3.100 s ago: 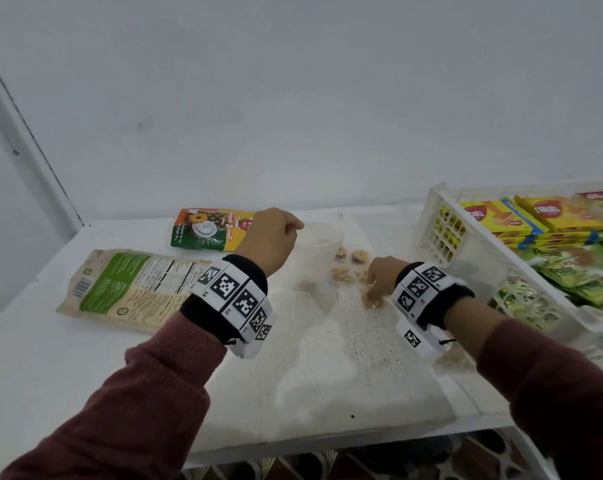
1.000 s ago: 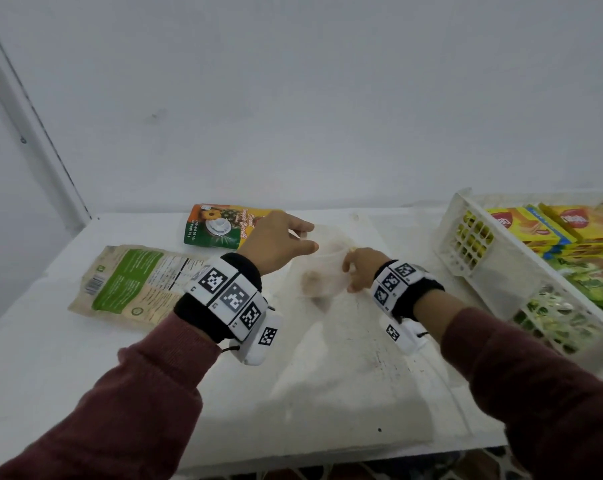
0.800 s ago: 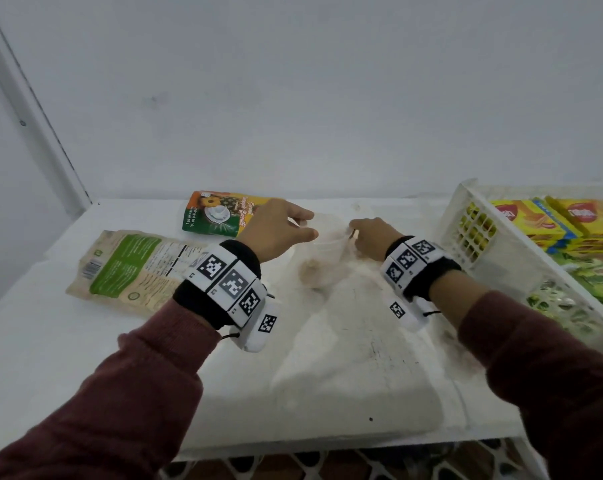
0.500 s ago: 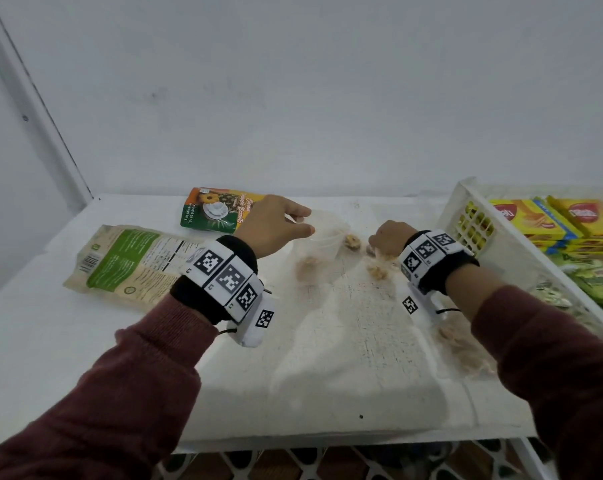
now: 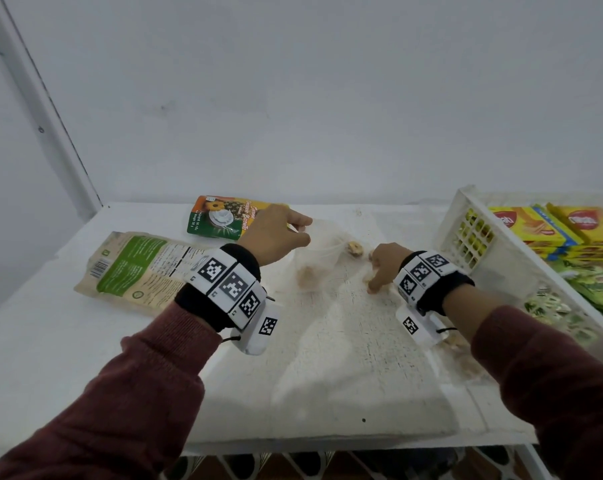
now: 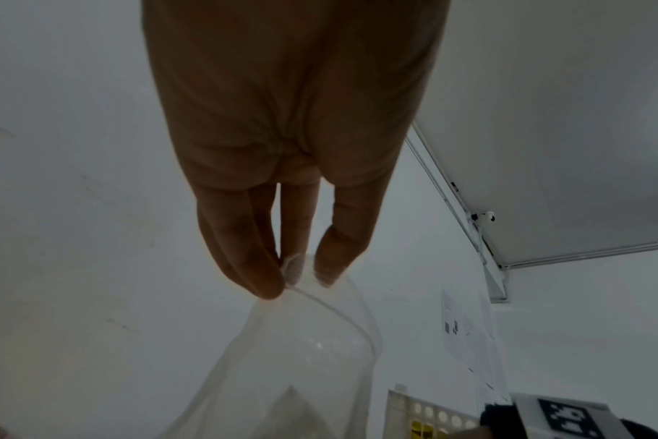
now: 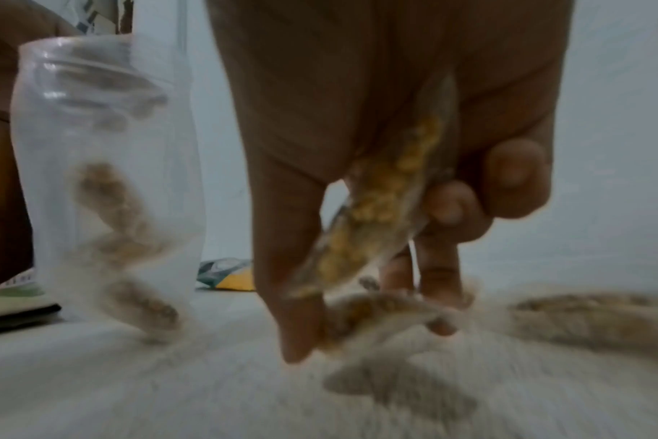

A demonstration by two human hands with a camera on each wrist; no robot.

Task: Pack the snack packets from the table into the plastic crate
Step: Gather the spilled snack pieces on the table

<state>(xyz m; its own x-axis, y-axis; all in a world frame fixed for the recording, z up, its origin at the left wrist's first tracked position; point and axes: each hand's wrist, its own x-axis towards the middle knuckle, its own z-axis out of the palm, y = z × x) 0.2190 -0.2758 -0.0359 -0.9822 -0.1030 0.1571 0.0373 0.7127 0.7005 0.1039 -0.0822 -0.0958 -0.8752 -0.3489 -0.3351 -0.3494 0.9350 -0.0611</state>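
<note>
A clear plastic bag (image 5: 322, 258) stands open at the centre of the head view, just right of the left hand (image 5: 276, 237), whose grip pinches the bag's rim between thumb and fingertips (image 6: 262, 276). The film is see-through, and a few brownish snack pieces sit low inside it (image 7: 128, 237). To the bag's right the right hand (image 5: 383, 265) reaches down to the counter (image 5: 33, 358), its fingers curled round a small clear packet of yellow-brown snack (image 7: 372, 208), fingertips touching loose snack pieces (image 7: 380, 303) scattered on the surface; one loose piece (image 5: 355, 248) lies between bag and right hand. The right wrist view is blurred. Left of the left hand lies a flat beige and green packet (image 5: 137, 271), label side up, and above it, near the wall, an orange and green pouch (image 5: 224, 218). At the right edge of the frame stands the white plastic crate (image 5: 473, 237), holding yellow boxes (image 5: 525, 225) and green packets (image 5: 601, 289).
</note>
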